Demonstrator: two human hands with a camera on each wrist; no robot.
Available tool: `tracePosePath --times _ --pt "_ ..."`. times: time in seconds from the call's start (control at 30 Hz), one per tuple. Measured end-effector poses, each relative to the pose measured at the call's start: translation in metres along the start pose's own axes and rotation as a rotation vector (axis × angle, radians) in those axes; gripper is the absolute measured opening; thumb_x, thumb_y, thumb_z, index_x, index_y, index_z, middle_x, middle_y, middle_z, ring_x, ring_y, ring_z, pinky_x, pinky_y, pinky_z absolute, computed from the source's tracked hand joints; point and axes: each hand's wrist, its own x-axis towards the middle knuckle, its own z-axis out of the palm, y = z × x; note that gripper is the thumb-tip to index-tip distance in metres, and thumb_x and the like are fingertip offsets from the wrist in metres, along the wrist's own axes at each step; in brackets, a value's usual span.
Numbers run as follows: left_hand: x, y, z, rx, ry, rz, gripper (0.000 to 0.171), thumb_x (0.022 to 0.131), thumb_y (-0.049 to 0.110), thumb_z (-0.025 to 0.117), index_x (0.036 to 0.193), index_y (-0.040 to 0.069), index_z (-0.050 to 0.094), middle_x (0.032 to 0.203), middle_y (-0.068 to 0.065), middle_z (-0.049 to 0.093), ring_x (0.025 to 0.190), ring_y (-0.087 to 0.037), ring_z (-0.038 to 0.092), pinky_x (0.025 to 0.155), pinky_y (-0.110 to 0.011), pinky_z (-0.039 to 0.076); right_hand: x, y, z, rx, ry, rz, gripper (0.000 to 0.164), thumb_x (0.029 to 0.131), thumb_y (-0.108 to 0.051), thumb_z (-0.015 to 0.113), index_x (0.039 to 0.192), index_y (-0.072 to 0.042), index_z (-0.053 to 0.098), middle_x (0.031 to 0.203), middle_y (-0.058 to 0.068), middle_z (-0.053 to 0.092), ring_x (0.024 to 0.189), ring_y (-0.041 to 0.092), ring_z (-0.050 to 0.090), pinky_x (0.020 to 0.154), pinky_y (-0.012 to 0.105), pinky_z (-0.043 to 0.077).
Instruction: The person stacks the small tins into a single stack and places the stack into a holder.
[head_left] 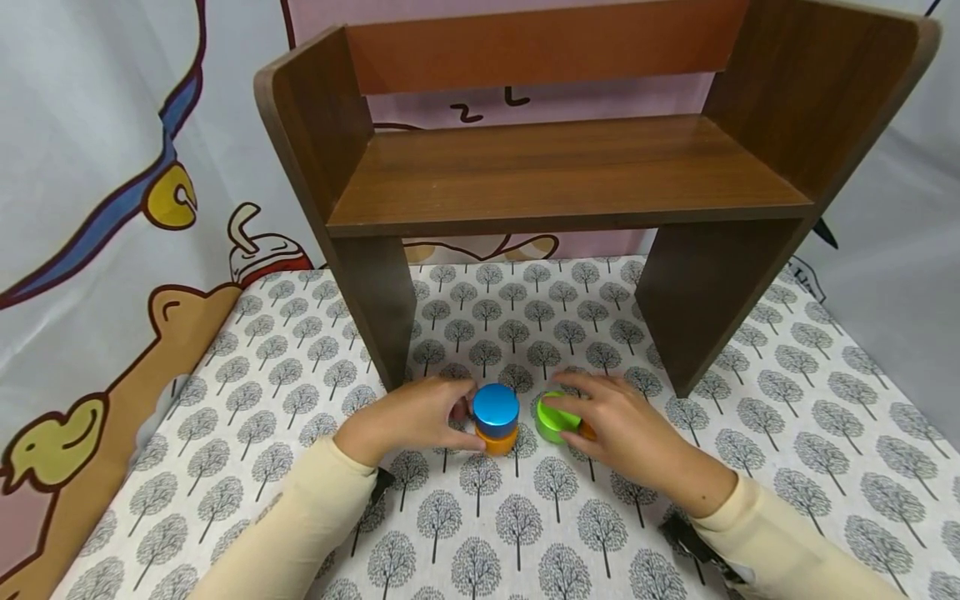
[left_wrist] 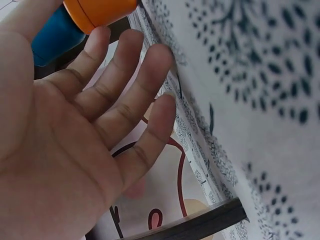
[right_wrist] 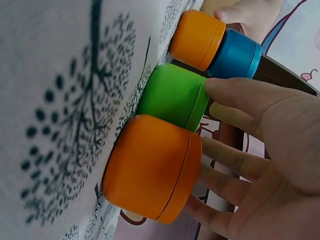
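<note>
Near the table's middle, a blue metallic jar sits upright on an orange jar. My left hand is at the left side of this stack, its thumb by the orange jar and its other fingers loosely bent beside the blue one, as the palm shows. To the right stands a green jar with a lid. My right hand reaches over it, fingertips right at its lid. Beside the green jar, a second orange jar is mostly hidden beneath the right hand in the head view.
A brown wooden shelf unit stands behind the jars, its left side panel and right side panel reaching down to the table. The tabletop wears a tree-print cloth. Cartoon-print curtain hangs around it.
</note>
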Motion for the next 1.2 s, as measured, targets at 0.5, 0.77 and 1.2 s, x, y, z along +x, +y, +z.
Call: tracePosePath --times 0.5,0.77,1.2 --pt "0.0019 0.0035 -0.0011 0.001 -0.004 0.001 0.039 0.086 0.044 0.077 0.105 0.014 0.061 0.090 0.001 0.065 0.077 -0.012 0.057 0.071 -0.027 0.050 -0.0022 0.0021 -0.0022 0.017 -0.028 -0.019 0.049 0.075 -0.017 0.087 0.121 -0.020 0.072 0.135 0.014 0.063 0.114 0.036 0.066 0.092 0.062 0.050" --pt "0.0018 0.0027 0.0019 0.011 -0.010 -0.013 0.039 0.090 0.044 0.073 0.112 0.014 0.062 0.097 0.001 0.068 0.086 -0.013 0.061 0.078 -0.031 0.052 -0.0022 0.0048 0.0028 0.063 -0.014 -0.048 0.051 0.071 -0.013 0.089 0.119 -0.016 0.073 0.131 0.017 0.065 0.104 0.033 0.070 0.089 0.055 0.055" --pt "0.0013 0.0023 0.0062 0.010 -0.012 -0.045 0.035 0.091 0.045 0.070 0.112 0.017 0.062 0.096 0.007 0.066 0.086 -0.009 0.060 0.078 -0.029 0.051 -0.0016 0.0043 0.0036 0.076 -0.047 -0.057 0.049 0.073 -0.011 0.087 0.120 -0.016 0.072 0.133 0.019 0.063 0.095 0.028 0.072 0.090 0.053 0.056"
